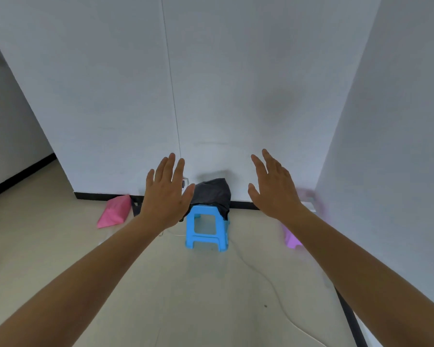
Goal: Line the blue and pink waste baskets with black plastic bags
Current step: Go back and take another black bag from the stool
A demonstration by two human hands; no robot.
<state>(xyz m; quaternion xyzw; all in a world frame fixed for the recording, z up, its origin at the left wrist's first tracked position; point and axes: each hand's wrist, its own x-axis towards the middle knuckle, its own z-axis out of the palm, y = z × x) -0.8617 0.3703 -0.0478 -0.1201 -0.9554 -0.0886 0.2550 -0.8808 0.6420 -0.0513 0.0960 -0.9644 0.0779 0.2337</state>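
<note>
Where the pale wall meets the floor, a small blue plastic stool (207,227) stands with squared legs and an open frame, smooth and glossy.
Black plastic bag (212,194): thin, crumpled film, heaped on the stool's seat and drooping over its right edge; touching the stool, close against the wall.
Pink item (115,211): smooth, wedge-shaped, lying tilted on the floor left of the stool by the black baseboard (95,196); whether it is a basket cannot be told.
Purple-pink item (291,236): blurred, on the floor right of the stool, largely hidden behind the right forearm; its kind cannot be told.
Left hand (167,196): bare, back up, fingers spread and straight, grip open and holding nothing, in front of the stool's left side.
Right hand (273,189): bare, fingers spread, grip open and empty, raised right of the bag and apart from it.
White cable (273,286): thin, curving across the floor from the stool toward the near right.
Floor (186,296): matt beige, smooth, open between both forearms up to the stool; a wall closes the right side, a passage opens at far left.
</note>
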